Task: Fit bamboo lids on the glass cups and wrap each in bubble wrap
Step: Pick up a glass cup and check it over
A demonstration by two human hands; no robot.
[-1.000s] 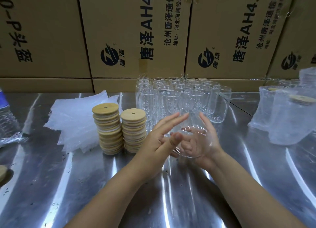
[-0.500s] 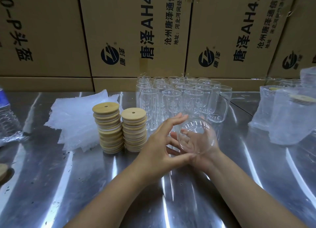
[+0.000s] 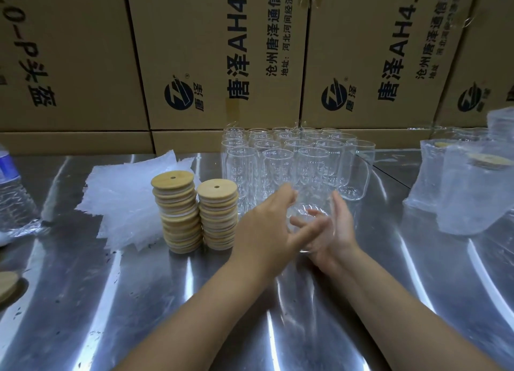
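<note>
I hold one clear glass cup [image 3: 313, 204] between both hands just above the steel table [image 3: 111, 301]. My left hand [image 3: 264, 226] grips its left side, fingers over the far wall and thumb across the near side. On the right, my right hand [image 3: 338, 231] cradles the cup, its fingers showing through the glass. Two stacks of round bamboo lids [image 3: 172, 179] [image 3: 217, 190] stand just left of my hands. A pile of bubble wrap sheets [image 3: 125, 201] lies behind the stacks. Several bare glass cups [image 3: 278, 159] stand grouped behind my hands.
Wrapped, lidded cups [image 3: 472, 195] stand at the right. A plastic water bottle [image 3: 11, 195] is at the left edge, and a loose bamboo lid [image 3: 7, 286] lies near the front left. Printed cardboard boxes [image 3: 222, 51] wall off the back of the table.
The cup, tilted with its mouth toward me before, has turned more upright between my hands. My left hand has closed further round it.
</note>
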